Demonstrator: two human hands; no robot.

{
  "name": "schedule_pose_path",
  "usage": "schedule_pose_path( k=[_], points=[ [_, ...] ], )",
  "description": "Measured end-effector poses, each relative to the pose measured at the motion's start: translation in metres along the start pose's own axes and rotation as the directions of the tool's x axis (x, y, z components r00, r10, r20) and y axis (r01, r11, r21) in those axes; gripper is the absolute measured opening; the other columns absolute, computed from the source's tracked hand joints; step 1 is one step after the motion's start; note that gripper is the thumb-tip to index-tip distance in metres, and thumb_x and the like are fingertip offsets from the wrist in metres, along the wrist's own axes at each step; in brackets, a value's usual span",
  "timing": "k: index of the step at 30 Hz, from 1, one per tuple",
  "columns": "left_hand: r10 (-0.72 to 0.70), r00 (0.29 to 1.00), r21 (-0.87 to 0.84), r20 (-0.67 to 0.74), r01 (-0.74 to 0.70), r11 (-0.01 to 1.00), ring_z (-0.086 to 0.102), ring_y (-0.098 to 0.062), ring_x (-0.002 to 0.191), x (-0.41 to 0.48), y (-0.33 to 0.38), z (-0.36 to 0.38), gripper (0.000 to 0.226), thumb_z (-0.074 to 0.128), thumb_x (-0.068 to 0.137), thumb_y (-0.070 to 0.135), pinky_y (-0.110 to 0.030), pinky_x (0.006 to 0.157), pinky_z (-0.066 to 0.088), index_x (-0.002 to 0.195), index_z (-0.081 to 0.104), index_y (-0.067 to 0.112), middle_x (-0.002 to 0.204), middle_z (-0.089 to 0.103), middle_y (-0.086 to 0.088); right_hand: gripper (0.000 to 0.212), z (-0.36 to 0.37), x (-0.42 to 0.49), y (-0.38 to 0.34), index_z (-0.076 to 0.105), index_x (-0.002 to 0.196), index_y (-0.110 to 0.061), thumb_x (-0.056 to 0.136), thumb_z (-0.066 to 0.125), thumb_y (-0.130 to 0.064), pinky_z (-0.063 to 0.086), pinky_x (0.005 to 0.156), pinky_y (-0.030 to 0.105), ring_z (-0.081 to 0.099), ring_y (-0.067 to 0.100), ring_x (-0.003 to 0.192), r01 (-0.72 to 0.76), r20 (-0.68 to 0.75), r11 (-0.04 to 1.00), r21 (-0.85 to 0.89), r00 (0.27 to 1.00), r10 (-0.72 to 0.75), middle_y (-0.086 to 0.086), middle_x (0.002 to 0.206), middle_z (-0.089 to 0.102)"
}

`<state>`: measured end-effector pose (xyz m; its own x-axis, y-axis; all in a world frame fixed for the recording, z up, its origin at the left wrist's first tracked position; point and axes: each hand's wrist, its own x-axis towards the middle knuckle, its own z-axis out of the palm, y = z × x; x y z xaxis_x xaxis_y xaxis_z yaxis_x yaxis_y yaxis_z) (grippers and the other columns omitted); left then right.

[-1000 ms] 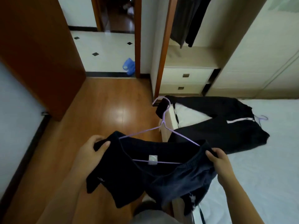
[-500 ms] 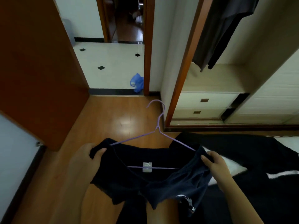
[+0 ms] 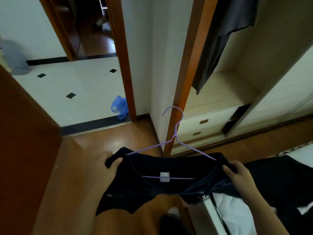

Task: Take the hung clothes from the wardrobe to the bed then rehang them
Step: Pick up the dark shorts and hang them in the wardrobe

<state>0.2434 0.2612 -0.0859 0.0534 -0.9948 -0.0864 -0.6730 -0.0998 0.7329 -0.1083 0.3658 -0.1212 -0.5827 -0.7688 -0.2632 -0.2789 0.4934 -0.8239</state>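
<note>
I hold dark navy shorts (image 3: 152, 187) stretched at the waistband over a thin purple wire hanger (image 3: 176, 138), whose hook points up and away from me. My left hand (image 3: 108, 168) grips the left end of the waistband, my right hand (image 3: 238, 175) the right end. The open wardrobe (image 3: 225, 92) stands ahead to the right, with a dark grey garment (image 3: 218, 39) hanging inside. Another black garment (image 3: 279, 182) with a white stripe lies on the white bed (image 3: 237, 216) at lower right.
Two pale drawers (image 3: 203, 126) sit low in the wardrobe behind an orange-brown frame post (image 3: 184, 78). A brown door (image 3: 22, 138) stands at the left. A blue plastic bag (image 3: 119, 106) lies on the tiled floor beyond the doorway. Wooden floor lies underfoot.
My view has swung up and left from the bed toward the wardrobe, which looks nearer. Both hands keep their grip on the shorts, and the hanger hook now lies over the wardrobe frame.
</note>
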Motion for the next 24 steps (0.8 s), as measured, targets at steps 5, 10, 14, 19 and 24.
schedule_pose_path(
  k=[5,10,14,19,24],
  points=[
    [0.156,0.974,0.111,0.165,-0.176,0.978,0.057,-0.017,0.072,0.082,0.057,0.064,0.018,0.056,0.086,0.035,-0.036,0.068,0.048,0.08,0.058,0.018,0.074,0.06,0.0,0.02,-0.031,0.078,0.008,0.054,0.107,-0.002,0.09,0.054,-0.012,0.039,0.072,0.034,0.053,0.029,0.085,-0.101,-0.132,0.994,0.033,0.986,0.104,0.016,0.096,0.057],
    [0.358,0.888,0.104,0.289,-0.401,0.91,0.055,-0.014,0.072,0.147,0.133,0.12,0.018,0.054,0.087,0.036,-0.026,0.065,0.042,0.082,0.056,0.019,0.077,0.06,0.001,0.03,-0.068,0.136,0.014,0.051,0.117,0.001,0.092,0.051,-0.016,0.039,0.076,0.037,0.053,0.029,0.091,-0.218,-0.257,0.971,0.102,0.937,0.237,0.018,0.105,0.057],
    [0.501,0.81,0.036,0.304,-0.535,0.844,0.053,-0.002,0.068,0.178,0.184,0.147,0.013,0.056,0.085,0.038,-0.015,0.055,0.034,0.081,0.057,0.026,0.073,0.06,0.011,0.031,-0.085,0.161,0.014,0.049,0.12,0.004,0.093,0.049,-0.012,0.035,0.077,0.035,0.048,0.025,0.092,-0.243,-0.394,0.96,0.137,0.876,0.278,0.018,0.105,0.053],
    [0.666,0.663,-0.076,0.342,-0.687,0.723,0.051,0.001,0.059,0.202,0.237,0.183,0.027,0.048,0.078,0.05,-0.014,0.052,0.034,0.077,0.056,0.025,0.066,0.058,0.011,0.027,-0.11,0.168,0.018,0.051,0.115,0.007,0.09,0.051,-0.003,0.035,0.079,0.036,0.053,0.037,0.097,-0.264,-0.575,0.946,0.185,0.752,0.323,0.021,0.103,0.056],
    [0.734,0.578,-0.144,0.355,-0.742,0.654,0.059,-0.016,0.069,0.225,0.272,0.229,0.031,0.054,0.082,0.046,-0.023,0.054,0.037,0.084,0.061,0.016,0.072,0.062,0.004,0.025,-0.128,0.161,0.014,0.051,0.113,0.007,0.09,0.052,-0.004,0.036,0.079,0.035,0.055,0.042,0.1,-0.319,-0.706,0.924,0.209,0.605,0.368,0.018,0.097,0.054]
  ],
)
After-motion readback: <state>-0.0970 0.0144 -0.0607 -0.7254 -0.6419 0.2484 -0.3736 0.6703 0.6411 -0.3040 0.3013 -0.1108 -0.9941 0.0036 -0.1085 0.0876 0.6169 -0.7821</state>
